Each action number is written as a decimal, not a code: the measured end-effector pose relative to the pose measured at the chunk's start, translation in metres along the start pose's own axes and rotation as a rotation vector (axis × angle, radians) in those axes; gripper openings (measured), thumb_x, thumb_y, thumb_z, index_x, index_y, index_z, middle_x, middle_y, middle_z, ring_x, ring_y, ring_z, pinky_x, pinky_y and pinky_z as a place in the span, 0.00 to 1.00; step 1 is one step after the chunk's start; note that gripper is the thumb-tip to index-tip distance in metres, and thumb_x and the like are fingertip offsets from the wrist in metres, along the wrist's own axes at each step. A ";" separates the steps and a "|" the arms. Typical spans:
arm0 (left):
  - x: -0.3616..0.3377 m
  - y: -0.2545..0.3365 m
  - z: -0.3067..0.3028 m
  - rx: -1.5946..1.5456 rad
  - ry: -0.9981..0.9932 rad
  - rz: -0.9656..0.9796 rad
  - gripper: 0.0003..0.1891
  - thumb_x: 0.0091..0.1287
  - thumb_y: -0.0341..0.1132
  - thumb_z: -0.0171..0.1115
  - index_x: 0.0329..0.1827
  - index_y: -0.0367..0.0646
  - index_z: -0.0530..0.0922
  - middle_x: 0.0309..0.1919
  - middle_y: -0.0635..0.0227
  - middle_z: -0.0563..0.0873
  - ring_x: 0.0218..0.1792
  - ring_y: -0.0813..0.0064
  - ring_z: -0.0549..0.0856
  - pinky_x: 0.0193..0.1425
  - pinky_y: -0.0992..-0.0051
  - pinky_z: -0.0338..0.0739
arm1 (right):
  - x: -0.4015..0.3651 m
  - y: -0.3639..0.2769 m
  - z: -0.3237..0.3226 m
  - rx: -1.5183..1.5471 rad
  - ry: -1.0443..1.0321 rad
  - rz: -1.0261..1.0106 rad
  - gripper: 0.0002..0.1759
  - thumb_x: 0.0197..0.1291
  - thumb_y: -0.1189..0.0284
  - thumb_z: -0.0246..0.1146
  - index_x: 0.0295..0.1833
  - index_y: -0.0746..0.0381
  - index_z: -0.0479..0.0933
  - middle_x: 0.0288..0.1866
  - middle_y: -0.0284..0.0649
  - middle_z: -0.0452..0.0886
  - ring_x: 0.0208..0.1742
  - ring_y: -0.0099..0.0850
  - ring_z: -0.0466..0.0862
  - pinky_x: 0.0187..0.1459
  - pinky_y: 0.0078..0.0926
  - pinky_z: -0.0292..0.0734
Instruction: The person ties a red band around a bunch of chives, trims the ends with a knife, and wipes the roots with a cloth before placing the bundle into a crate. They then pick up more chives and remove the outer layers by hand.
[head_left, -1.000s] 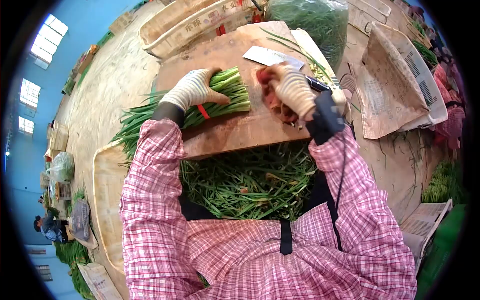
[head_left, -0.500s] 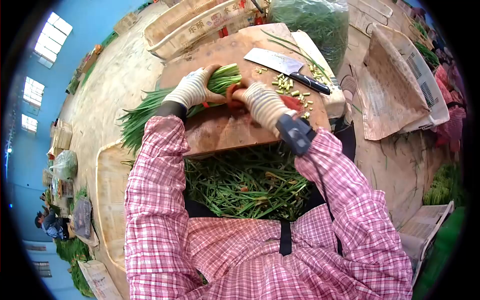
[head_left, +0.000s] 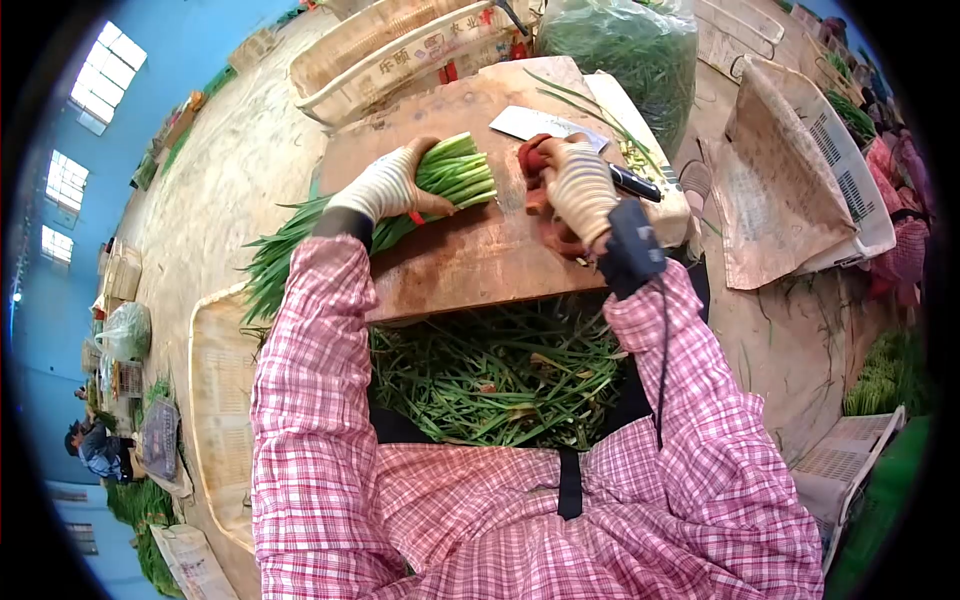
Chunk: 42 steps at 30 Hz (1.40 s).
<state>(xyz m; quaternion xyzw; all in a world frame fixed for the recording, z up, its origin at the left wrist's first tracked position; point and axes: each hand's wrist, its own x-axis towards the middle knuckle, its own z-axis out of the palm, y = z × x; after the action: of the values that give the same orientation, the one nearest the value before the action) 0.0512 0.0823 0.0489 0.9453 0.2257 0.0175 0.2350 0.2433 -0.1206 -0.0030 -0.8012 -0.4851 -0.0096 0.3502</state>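
My left hand (head_left: 392, 185), in a striped knit glove with bare fingertips, is closed round a bunch of green chives (head_left: 455, 170). Its pale cut ends point right and its leaves trail left over the board's edge; a red band shows near my fingers. To the right, my right hand (head_left: 580, 185), gloved alike, grips a red cloth (head_left: 535, 155) just above the cutting board (head_left: 440, 275). Partly behind that hand lies a cleaver (head_left: 540, 122) with a black handle. Some pale cut stem pieces (head_left: 640, 160) show beyond the handle; others may be hidden by my hand.
Below the board is a heap of loose leaves (head_left: 490, 385). Crates stand at the left (head_left: 220, 400) and beyond the board (head_left: 400, 65). A plastic bag of greens (head_left: 620, 70) is at the far right corner. A cloth-draped crate (head_left: 780, 180) and people are further right.
My right hand has moved right with the red cloth, away from the chives' cut ends, across where stem pieces lay. My left hand keeps its hold on the bunch.
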 end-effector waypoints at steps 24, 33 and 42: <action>0.015 0.035 0.014 0.098 0.155 -0.142 0.35 0.59 0.42 0.72 0.69 0.37 0.74 0.54 0.40 0.86 0.60 0.48 0.85 0.65 0.62 0.78 | -0.001 -0.011 0.017 0.448 0.036 -0.349 0.19 0.59 0.81 0.62 0.55 0.56 0.84 0.55 0.54 0.80 0.52 0.53 0.84 0.52 0.42 0.83; 0.000 0.032 0.022 0.055 0.284 -0.027 0.28 0.62 0.32 0.68 0.67 0.39 0.74 0.52 0.48 0.88 0.54 0.53 0.88 0.61 0.65 0.79 | 0.010 -0.010 0.034 0.394 -0.084 -0.281 0.21 0.57 0.81 0.64 0.55 0.52 0.83 0.57 0.54 0.80 0.59 0.54 0.81 0.59 0.43 0.79; -0.014 0.036 0.019 0.027 0.211 -0.064 0.40 0.59 0.52 0.76 0.71 0.40 0.72 0.57 0.47 0.86 0.63 0.47 0.82 0.68 0.55 0.74 | 0.017 0.025 0.033 -0.053 -0.124 -0.066 0.16 0.59 0.72 0.66 0.53 0.58 0.82 0.54 0.53 0.80 0.50 0.54 0.85 0.53 0.45 0.80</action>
<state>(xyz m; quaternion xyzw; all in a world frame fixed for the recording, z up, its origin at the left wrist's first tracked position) 0.0565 0.0400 0.0489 0.9336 0.2793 0.1064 0.1977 0.2611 -0.0960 -0.0351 -0.7929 -0.5315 0.0156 0.2977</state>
